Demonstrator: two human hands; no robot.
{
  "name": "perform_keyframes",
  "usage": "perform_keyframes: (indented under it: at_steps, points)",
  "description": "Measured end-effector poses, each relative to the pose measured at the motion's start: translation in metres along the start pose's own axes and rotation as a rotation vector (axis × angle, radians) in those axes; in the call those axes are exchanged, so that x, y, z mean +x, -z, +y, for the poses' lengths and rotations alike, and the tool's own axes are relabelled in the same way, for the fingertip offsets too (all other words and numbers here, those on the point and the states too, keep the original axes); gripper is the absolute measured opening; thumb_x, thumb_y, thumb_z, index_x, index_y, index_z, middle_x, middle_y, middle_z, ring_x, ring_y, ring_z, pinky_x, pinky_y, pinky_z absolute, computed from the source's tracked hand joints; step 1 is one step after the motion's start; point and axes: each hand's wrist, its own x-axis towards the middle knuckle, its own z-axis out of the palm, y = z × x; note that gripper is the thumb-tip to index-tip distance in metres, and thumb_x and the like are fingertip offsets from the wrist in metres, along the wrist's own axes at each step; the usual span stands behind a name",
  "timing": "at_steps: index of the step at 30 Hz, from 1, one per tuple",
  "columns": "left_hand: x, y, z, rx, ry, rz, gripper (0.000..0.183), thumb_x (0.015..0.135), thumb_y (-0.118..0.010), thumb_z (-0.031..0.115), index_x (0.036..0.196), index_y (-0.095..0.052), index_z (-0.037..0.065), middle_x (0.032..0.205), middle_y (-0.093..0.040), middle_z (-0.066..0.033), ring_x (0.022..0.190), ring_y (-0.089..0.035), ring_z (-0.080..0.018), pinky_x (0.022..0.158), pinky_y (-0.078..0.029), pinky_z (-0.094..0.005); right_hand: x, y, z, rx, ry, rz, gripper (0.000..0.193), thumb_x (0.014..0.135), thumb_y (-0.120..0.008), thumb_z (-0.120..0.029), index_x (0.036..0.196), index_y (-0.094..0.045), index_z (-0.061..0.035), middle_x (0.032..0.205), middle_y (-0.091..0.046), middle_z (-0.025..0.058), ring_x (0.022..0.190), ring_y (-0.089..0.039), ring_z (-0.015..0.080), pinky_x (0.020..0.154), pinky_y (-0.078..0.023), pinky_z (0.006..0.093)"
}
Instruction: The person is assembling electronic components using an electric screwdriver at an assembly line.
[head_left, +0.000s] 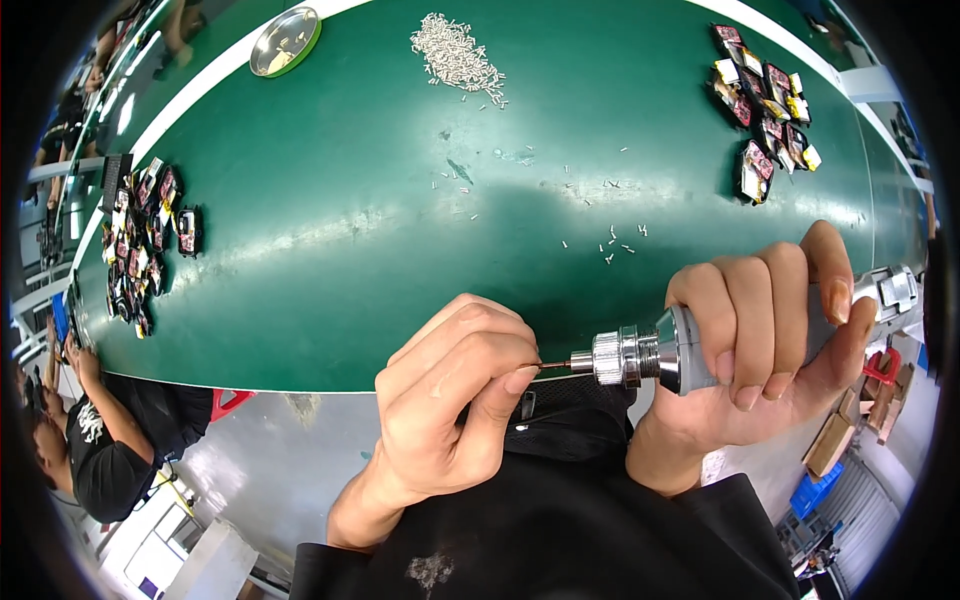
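While R hand (770, 340) grips driver (660, 352) | bit tip touches L hand (450, 400) pinch, contents hidden

Your grey electric screwdriver (700, 345) lies level, silver knurled chuck pointing left, its thin bit (555, 365) meeting a tiny part hidden between your fingertips, just off the desk's near edge.
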Motion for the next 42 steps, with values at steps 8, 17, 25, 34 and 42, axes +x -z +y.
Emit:
perform_keyframes:
  at_steps: [8,17,25,34,42]
  points:
    - [0.011,-0.006,-0.002,0.018,0.002,-0.097,0.012,0.080,-0.063,0.004,0.085,-0.060,-0.007,0.074,-0.059,-0.0135,0.064,-0.056,-0.0243,0.056,-0.045,-0.0303,0.003,0.015,-0.007,0.109,-0.014,0.041,0.020,0.096,-0.047,-0.025,0.087,-0.045,-0.0077,0.050,-0.038,-0.0015,0.041,-0.038,0.0083,0.051,-0.035,0.0251]
    - [0.081,0.036,0.004,0.382,0.003,0.075,0.028,0.094,-0.049,0.014,0.113,-0.054,-0.006,0.092,-0.061,-0.0140,0.078,-0.059,-0.0158,0.060,-0.044,-0.0245,-0.010,0.043,-0.022,0.022,0.053,0.254,0.023,0.097,-0.044,-0.031,0.087,-0.042,-0.0112,0.051,-0.038,-0.0032,0.042,-0.039,0.0096,0.053,-0.038,0.0283]
    - [0.257,0.004,-0.063,0.747,-0.063,-0.096,0.032,0.083,-0.062,0.009,0.110,-0.052,-0.003,0.082,-0.058,-0.0110,0.070,-0.057,-0.0213,0.066,-0.047,-0.0337,-0.027,0.057,-0.027,0.026,0.078,0.232,0.021,0.095,-0.049,-0.028,0.086,-0.041,-0.0111,0.050,-0.038,-0.0023,0.042,-0.039,0.0094,0.052,-0.038,0.0280]
    - [0.312,-0.037,-0.093,1.167,0.003,-0.120,0.040,0.083,-0.065,0.020,0.116,-0.051,0.001,0.106,-0.055,-0.0175,0.104,-0.053,-0.0338,0.087,-0.046,-0.0423,-0.029,0.059,-0.029,0.047,0.004,0.224,0.021,0.094,-0.049,-0.028,0.085,-0.042,-0.0108,0.052,-0.039,-0.0006,0.045,-0.040,0.0113,0.057,-0.037,0.0296]
    - [0.264,0.021,-0.064,0.771,-0.229,-0.162,0.033,0.080,-0.066,0.006,0.111,-0.058,0.000,0.107,-0.061,-0.0148,0.090,-0.059,-0.0266,0.076,-0.050,-0.0343,-0.023,0.057,-0.030,0.056,0.020,0.234,0.020,0.095,-0.049,-0.026,0.085,-0.042,-0.0104,0.051,-0.039,-0.0015,0.044,-0.040,0.0098,0.054,-0.038,0.0281]
